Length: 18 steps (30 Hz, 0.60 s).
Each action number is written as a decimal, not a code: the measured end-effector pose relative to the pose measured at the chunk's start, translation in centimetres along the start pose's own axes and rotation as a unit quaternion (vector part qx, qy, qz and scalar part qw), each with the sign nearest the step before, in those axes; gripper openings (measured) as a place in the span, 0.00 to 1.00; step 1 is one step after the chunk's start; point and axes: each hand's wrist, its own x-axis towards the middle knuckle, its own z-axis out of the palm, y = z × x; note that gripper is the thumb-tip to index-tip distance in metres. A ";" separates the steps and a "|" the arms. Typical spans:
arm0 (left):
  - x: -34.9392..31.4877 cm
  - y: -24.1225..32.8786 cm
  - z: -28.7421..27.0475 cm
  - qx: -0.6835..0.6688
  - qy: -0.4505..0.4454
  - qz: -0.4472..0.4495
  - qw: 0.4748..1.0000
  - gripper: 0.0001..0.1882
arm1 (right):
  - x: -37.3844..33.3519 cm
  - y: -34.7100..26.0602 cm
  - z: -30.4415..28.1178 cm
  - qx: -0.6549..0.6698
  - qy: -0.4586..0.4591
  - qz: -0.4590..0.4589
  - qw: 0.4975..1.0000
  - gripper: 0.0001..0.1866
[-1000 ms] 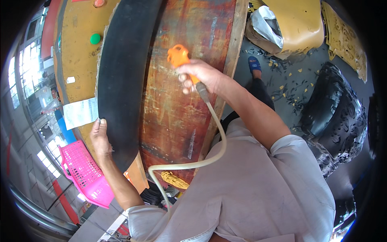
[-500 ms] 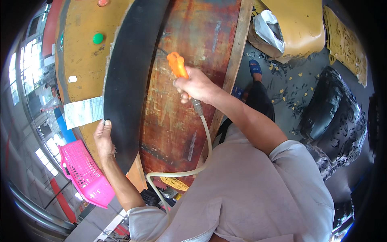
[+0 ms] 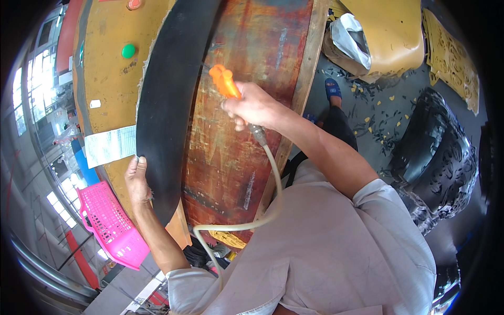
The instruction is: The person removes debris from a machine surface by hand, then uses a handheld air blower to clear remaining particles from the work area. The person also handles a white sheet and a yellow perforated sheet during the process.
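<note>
A long strip of black sheet material (image 3: 169,100) lies lengthwise on the worktable, its left edge rough and fuzzy. My left hand (image 3: 137,181) pinches that edge near the lower end, thumb on top. In my right hand (image 3: 253,107) is an orange air blow gun (image 3: 224,81), held above the stained reddish-brown board (image 3: 236,157) just right of the strip. Its thin nozzle is faint and points toward the black strip. From the gun's lower end a pale hose (image 3: 275,184) loops down past my apron.
A printed paper slip (image 3: 110,146) and a green round knob (image 3: 128,51) lie on the yellow surface at left. Beside it hangs a pink basket (image 3: 113,226). Right of the board are a yellow roll (image 3: 388,37), black cut sheets (image 3: 433,157), floor scraps and another person's foot (image 3: 332,89).
My right hand has shifted slightly left with the blow gun, which tilts more toward the black strip. My left hand has moved slightly right and keeps its hold on the edge.
</note>
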 end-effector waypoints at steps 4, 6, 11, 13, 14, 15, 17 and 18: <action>0.1 -0.1 0.0 -0.004 -0.011 0.008 1.000 0.12 | -0.2 0.2 0.0 0.031 -0.030 0.005 0.999 0.09; 0.2 -0.2 -0.1 0.004 -0.004 0.004 1.000 0.11 | -0.1 0.2 -0.1 0.021 -0.033 0.002 0.999 0.07; 0.9 -0.5 -0.7 0.016 0.012 0.008 1.000 0.10 | 0.8 -0.2 -1.0 0.045 0.037 0.003 0.998 0.09; 1.1 -0.6 -0.9 0.031 0.026 0.026 0.999 0.10 | 1.2 -0.1 -1.3 0.038 0.054 -0.026 0.998 0.10; 1.1 -0.7 -0.9 0.028 0.026 0.022 0.999 0.10 | 1.3 0.1 -1.4 0.039 0.052 -0.034 0.997 0.12; 1.0 -0.8 -0.9 0.025 0.030 0.018 0.999 0.11 | 1.3 0.2 -1.3 -0.033 0.008 0.019 0.999 0.12; 0.8 -0.8 -0.8 0.023 0.032 0.016 0.999 0.11 | 1.2 0.8 -1.0 -0.169 -0.072 0.115 0.976 0.14; 0.7 -0.9 -0.7 0.021 0.030 0.019 0.999 0.11 | 1.2 0.9 -0.8 -0.163 -0.095 0.105 0.976 0.16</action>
